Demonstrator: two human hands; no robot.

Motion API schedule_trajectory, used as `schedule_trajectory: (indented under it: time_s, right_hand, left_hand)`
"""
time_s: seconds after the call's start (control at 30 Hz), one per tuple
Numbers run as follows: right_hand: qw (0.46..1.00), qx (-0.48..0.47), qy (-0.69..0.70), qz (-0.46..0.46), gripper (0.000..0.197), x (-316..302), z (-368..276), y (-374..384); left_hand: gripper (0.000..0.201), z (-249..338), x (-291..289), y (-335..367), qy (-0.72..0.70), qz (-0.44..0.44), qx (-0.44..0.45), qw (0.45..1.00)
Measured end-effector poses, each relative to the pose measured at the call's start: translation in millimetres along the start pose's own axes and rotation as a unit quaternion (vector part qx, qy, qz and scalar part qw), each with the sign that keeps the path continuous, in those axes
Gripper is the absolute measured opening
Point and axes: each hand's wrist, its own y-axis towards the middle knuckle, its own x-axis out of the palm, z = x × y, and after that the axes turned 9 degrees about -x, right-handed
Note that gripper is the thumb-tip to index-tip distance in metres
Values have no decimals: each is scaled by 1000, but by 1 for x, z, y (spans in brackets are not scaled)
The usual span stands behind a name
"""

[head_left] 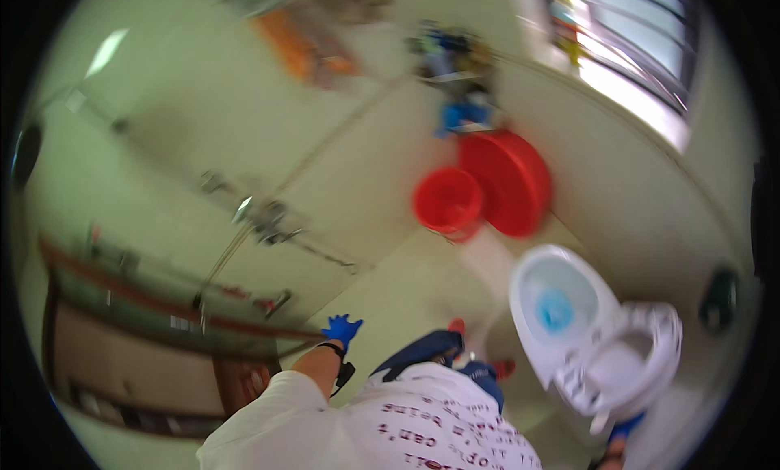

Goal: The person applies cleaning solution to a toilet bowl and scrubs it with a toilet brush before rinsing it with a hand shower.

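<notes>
We find the toilet [569, 352] at right, open, with blue water [555, 309] in its bowl. The step in hand is, we judge, toilet cleaning; the next move calls for a sure hold at the raised seat [668, 344]. Our right hand [626, 428] is just beside the toilet's lower end — we cannot tell its grip. Our left hand [342, 330] hangs well apart, fingers spread wide, holding nothing. Beyond stand a red bucket [443, 220] and a red tub [524, 181] — contents too blurred to confirm.
</notes>
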Motion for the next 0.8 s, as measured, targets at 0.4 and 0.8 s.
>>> schedule_trajectory:
  time_s: [0.4,0.8]
  right_hand:
    - [987,-155,18,-31,49,156,-192,124]
    - [898,-250,-127,-338,43,327,-262,57]
  left_hand:
    - [65,-162,92,31,-84,-66,-198,974]
    - [54,-240,69,237,-221,-158,-145,951]
